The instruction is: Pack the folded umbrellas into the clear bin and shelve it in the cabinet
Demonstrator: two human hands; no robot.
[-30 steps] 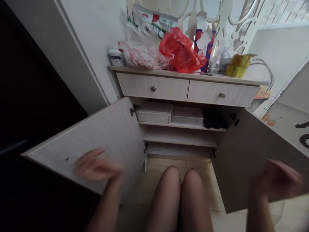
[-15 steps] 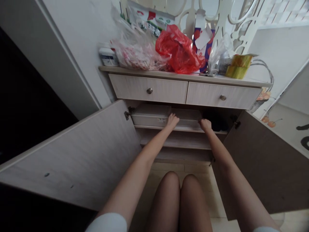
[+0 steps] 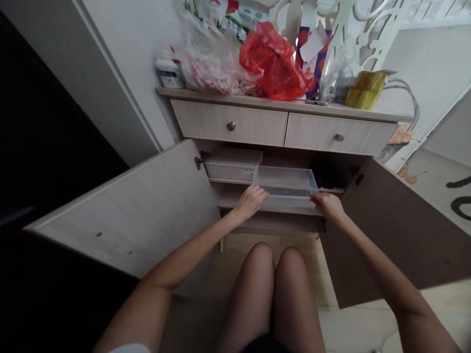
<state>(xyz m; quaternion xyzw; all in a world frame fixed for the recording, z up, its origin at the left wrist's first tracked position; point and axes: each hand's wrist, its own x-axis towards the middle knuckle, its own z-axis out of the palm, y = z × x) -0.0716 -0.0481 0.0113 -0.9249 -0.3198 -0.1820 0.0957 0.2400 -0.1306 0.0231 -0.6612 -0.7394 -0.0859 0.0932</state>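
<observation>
A clear plastic box [image 3: 285,180], open at the top, juts out of the cabinet's upper shelf. My left hand [image 3: 252,200] is closed on its front left corner, and my right hand [image 3: 327,204] grips the front right corner. Some of the fingertips are hidden behind the box's edge. Left of it, on the same shelf, sits a whitish storage box [image 3: 231,164] with a small label on its front. Dark items [image 3: 327,174], too dim to make out, lie on the shelf at the right.
Two cabinet doors stand wide, the left door [image 3: 147,211] and the right door [image 3: 401,235]. Above are two drawers [image 3: 253,122] with round knobs. On the cabinet top lie a red plastic bag [image 3: 274,63], a clear bag [image 3: 213,63] and yellow tape rolls [image 3: 366,90].
The clear box has come forward out of the shelf toward me, with both hands on it. My elbows have bent and drawn outward.
</observation>
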